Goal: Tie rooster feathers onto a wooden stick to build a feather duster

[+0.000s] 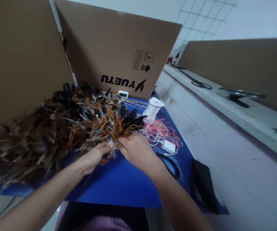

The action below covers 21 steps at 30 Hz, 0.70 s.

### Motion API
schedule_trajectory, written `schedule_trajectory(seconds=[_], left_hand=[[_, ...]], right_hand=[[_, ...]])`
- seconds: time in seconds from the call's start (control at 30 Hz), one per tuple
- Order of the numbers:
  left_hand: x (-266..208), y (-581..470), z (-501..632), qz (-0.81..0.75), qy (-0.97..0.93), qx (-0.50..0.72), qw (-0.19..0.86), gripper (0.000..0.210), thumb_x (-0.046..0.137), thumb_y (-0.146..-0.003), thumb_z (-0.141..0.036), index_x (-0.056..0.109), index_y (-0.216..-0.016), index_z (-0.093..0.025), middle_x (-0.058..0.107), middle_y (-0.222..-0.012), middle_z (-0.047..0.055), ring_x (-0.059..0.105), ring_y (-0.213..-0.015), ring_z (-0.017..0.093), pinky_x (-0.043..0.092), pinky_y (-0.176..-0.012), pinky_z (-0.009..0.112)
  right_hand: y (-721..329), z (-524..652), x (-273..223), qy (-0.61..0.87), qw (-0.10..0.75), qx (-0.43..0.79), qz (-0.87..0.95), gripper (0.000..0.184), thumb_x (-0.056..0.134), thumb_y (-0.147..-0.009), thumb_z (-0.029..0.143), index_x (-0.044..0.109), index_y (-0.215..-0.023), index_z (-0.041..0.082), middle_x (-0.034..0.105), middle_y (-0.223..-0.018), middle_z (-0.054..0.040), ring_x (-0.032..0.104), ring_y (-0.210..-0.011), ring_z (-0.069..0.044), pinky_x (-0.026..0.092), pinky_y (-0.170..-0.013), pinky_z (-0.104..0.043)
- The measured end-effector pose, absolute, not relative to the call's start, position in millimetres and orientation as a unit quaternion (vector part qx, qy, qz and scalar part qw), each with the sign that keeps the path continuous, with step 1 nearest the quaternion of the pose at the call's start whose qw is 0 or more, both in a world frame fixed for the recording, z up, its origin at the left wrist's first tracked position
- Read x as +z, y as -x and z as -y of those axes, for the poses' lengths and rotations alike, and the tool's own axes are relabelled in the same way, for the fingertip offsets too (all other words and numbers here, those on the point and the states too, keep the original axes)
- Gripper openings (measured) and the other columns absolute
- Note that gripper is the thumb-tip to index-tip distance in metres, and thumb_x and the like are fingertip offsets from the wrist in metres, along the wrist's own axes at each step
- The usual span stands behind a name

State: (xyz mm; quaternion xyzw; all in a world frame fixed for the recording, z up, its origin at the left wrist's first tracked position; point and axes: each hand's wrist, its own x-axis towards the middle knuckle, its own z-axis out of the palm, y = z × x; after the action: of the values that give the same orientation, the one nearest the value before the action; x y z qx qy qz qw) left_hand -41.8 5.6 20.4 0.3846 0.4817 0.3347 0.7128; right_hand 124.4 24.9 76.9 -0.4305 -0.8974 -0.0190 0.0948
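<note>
A bunch of feathers [122,126], orange-brown with black tips, is held between my two hands above the blue table [119,184]. My left hand [99,155] pinches its pale, fluffy base between thumb and fingers. On the other side, my right hand [137,149] closes round the lower part of the same bunch, its fingertips partly hidden. A big heap of brown, black and orange feathers [44,138] lies just beyond and to the left of my hands. Below my left hand a thin stem sticks out.
To the right lie a tangle of red and white ties [161,130], a white spool [154,107], a white charger [168,147], black scissor handles [173,166] and a black phone [204,184]. Cardboard panels [119,45] stand behind. More scissors [198,82] rest on the white ledge [215,93].
</note>
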Motion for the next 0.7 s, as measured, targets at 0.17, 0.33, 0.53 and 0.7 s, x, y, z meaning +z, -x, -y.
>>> schedule_trajectory(seconds=[0.17,0.33,0.53,0.7], left_hand=[[15,43,-4,-0.477,-0.394,0.328,0.714,0.036,0.056,-0.079,-0.051,0.045,-0.076,-0.017,0.040,-0.060,-0.005,0.023,-0.042,0.002,0.007,-0.043,0.021],[20,43,-2,-0.483,-0.402,0.327,0.706,0.040,0.058,-0.076,-0.055,0.045,-0.077,-0.017,0.039,-0.061,-0.005,0.024,-0.044,0.003,0.008,-0.043,0.020],[22,43,-2,-0.478,-0.411,0.324,0.705,0.043,0.063,-0.072,-0.053,0.041,-0.071,-0.017,0.037,-0.060,-0.006,0.023,-0.045,0.003,0.009,-0.043,0.020],[13,44,-3,-0.464,-0.404,0.328,0.717,0.039,0.059,-0.077,-0.052,0.042,-0.076,-0.017,0.036,-0.060,-0.007,0.022,-0.045,0.002,0.009,-0.043,0.019]], right_hand=[[-121,-24,75,0.444,0.115,-0.033,0.888,0.019,0.047,-0.087,0.026,0.066,-0.084,0.020,0.069,-0.076,-0.0076,0.063,-0.075,-0.021,0.040,-0.066,-0.029],[-119,-24,74,0.446,0.105,-0.032,0.889,0.016,0.049,-0.085,0.024,0.064,-0.081,0.019,0.070,-0.077,-0.0070,0.064,-0.075,-0.021,0.040,-0.065,-0.029],[-116,-24,70,0.445,0.111,-0.026,0.888,0.016,0.048,-0.085,0.024,0.063,-0.081,0.019,0.070,-0.078,-0.0065,0.065,-0.075,-0.021,0.040,-0.066,-0.028],[-117,-25,65,0.454,0.129,-0.003,0.882,0.018,0.047,-0.087,0.025,0.063,-0.082,0.019,0.069,-0.079,-0.0056,0.064,-0.075,-0.019,0.040,-0.066,-0.028]])
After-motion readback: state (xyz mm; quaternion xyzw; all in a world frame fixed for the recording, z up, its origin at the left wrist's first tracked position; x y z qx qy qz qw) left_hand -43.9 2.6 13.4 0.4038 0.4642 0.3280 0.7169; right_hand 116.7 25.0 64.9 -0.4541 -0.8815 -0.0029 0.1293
